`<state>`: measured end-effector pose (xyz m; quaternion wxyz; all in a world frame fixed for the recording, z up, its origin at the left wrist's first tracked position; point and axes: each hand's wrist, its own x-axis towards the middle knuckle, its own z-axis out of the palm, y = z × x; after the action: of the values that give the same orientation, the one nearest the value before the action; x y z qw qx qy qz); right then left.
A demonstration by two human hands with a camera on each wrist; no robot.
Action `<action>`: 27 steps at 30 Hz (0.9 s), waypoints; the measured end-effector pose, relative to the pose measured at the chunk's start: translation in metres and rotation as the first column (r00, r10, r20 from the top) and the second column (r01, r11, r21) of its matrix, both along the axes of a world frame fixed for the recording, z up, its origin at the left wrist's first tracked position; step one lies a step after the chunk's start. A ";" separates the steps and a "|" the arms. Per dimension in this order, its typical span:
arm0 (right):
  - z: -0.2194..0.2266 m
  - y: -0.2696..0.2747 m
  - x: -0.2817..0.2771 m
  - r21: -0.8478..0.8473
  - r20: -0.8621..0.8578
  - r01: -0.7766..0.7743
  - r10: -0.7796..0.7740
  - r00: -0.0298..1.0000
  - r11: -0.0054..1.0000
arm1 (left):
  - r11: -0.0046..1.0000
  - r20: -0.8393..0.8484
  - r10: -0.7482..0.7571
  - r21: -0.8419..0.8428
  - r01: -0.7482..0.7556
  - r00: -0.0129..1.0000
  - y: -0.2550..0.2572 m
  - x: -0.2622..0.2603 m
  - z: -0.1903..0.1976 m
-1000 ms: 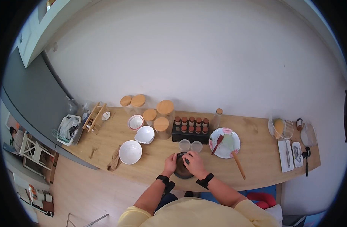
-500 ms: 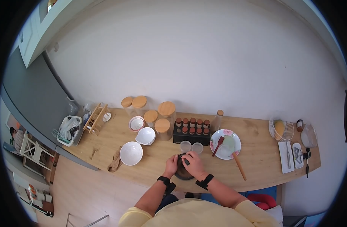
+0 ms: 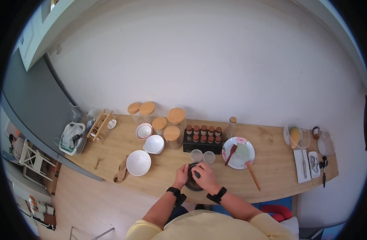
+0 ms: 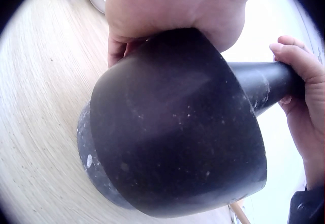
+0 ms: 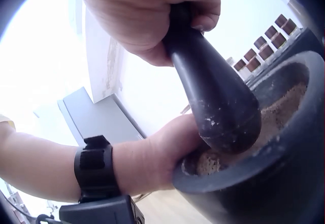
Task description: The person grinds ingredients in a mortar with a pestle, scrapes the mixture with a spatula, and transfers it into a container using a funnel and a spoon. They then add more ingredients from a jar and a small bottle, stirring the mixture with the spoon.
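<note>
A dark stone mortar stands near the table's front edge; in the right wrist view brown powder lies inside its bowl. My left hand grips the mortar's left rim, its fingers partly hidden behind the wall in the left wrist view. The black pestle slants into the bowl, its thick end down at the powder. Curled round the pestle's upper end is my right hand, also seen from the side in the left wrist view.
Just behind the mortar stand two small clear cups and a black spice rack. White bowls and wooden-lidded jars are to the left. On the right lie a floral plate, a wooden handle and a white tray.
Both hands keep their hold on the mortar and pestle. The right hand has shifted very slightly, and the head view has moved a little.
</note>
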<state>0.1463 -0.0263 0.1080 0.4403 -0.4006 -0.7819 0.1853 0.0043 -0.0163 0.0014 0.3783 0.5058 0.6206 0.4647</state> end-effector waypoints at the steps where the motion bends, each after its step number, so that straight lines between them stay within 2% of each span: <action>1: -0.003 -0.001 -0.001 0.000 0.002 -0.002 0.002 1.000 1.000 | 1.000 0.000 0.002 0.000 -0.002 1.000 0.000 0.000 0.000; 3: -0.011 -0.004 -0.002 0.016 0.077 -0.019 0.018 0.997 1.000 | 1.000 -0.024 -0.010 -0.003 0.010 1.000 0.000 -0.001 -0.001; 5: -0.012 0.000 0.000 0.002 0.071 -0.019 0.019 0.997 1.000 | 1.000 -0.050 -0.023 -0.003 0.023 0.998 0.000 -0.002 0.004; 7: -0.007 0.002 -0.001 -0.012 0.059 -0.016 0.017 0.998 1.000 | 0.997 -0.021 -0.032 -0.074 0.030 0.999 -0.001 -0.001 0.009; 11: 0.004 -0.004 0.003 -0.027 0.087 0.003 -0.001 0.996 1.000 | 0.999 -0.025 -0.020 -0.027 0.019 0.999 0.000 -0.001 0.006; 15: -0.010 -0.004 0.004 -0.010 0.138 -0.002 0.004 0.990 1.000 | 1.000 -0.051 -0.010 -0.023 0.009 0.999 0.000 0.000 0.006; 21: -0.003 0.007 0.006 -0.024 0.039 0.083 -0.082 0.996 0.996 | 1.000 -0.060 -0.009 -0.023 0.008 0.998 -0.001 0.000 0.008; 22: -0.007 0.008 0.007 -0.026 0.040 0.083 -0.082 0.996 0.996 | 1.000 -0.077 -0.003 -0.006 0.003 0.997 -0.001 0.000 0.008; 24: -0.018 0.010 0.010 0.003 0.154 0.067 -0.067 0.986 0.998 | 1.000 -0.074 -0.002 -0.021 0.001 0.997 -0.002 0.000 0.010; 27: -0.017 0.012 0.008 -0.036 0.092 0.072 -0.069 0.993 0.997 | 1.000 -0.079 0.002 -0.022 -0.004 0.997 -0.002 0.000 0.009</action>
<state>0.1541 -0.0148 0.0907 0.4028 -0.4444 -0.7826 0.1666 0.0039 -0.0188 0.0107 0.3584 0.5185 0.6409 0.4381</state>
